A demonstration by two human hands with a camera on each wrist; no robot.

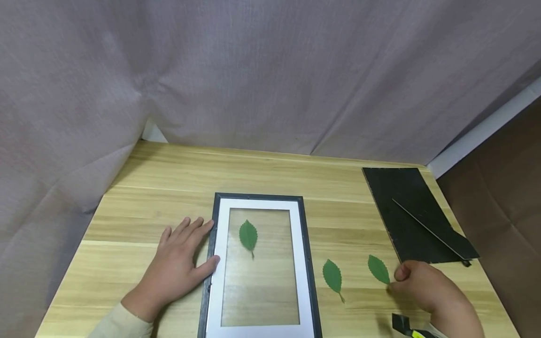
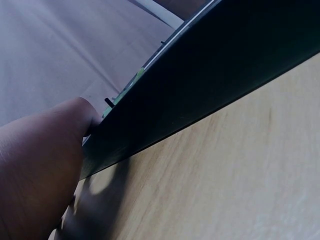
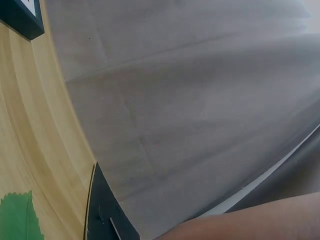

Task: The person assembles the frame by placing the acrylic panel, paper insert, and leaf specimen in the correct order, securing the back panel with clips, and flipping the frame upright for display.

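Nearest the head camera, the right hand (image 1: 428, 285) curls its fingers and pinches one leaf (image 1: 378, 269) by the stem. A second leaf (image 1: 332, 276) lies on the bench (image 1: 355, 216), between that hand and the frame (image 1: 311, 267). The left hand (image 1: 177, 267), fingers spread wide, touches the frame's left edge; a third leaf (image 1: 248, 234) lies inside its white border (image 1: 260, 204).
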